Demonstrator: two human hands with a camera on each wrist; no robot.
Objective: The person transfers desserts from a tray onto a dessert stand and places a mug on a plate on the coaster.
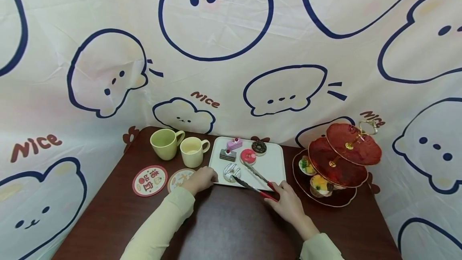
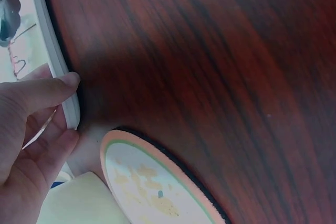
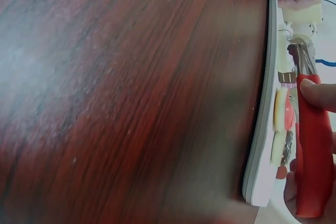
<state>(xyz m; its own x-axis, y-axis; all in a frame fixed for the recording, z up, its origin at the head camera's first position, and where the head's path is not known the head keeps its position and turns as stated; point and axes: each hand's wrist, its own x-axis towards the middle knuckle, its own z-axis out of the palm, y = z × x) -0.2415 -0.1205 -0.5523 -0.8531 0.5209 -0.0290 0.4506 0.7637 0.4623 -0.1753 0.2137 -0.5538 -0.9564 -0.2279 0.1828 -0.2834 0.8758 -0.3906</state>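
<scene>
the left hand [image 1: 200, 180] pinched the white tray [image 1: 272, 161] at its corner; the right hand [image 1: 288, 206] gripped red-handled tongs [image 3: 315, 148], arms spread. ahead-left of that grip, a white-iced doughnut [image 1: 229, 169] and pink-iced doughnut [image 1: 248, 155] lay near the tips.

Dark red-brown wood-grain tabletop [image 1: 231, 228], glossy, set with mugs, coasters, a tray and a stand.
At the back left stand a larger green mug [image 1: 165, 145] and a smaller pale mug [image 1: 192, 153]; before them lie a red-rimmed coaster [image 1: 149, 181] and an orange-rimmed coaster [image 1: 177, 179]; the white tray [image 1: 275, 161] sits mid-back, the red tiered stand [image 1: 343, 171] to its right.
</scene>
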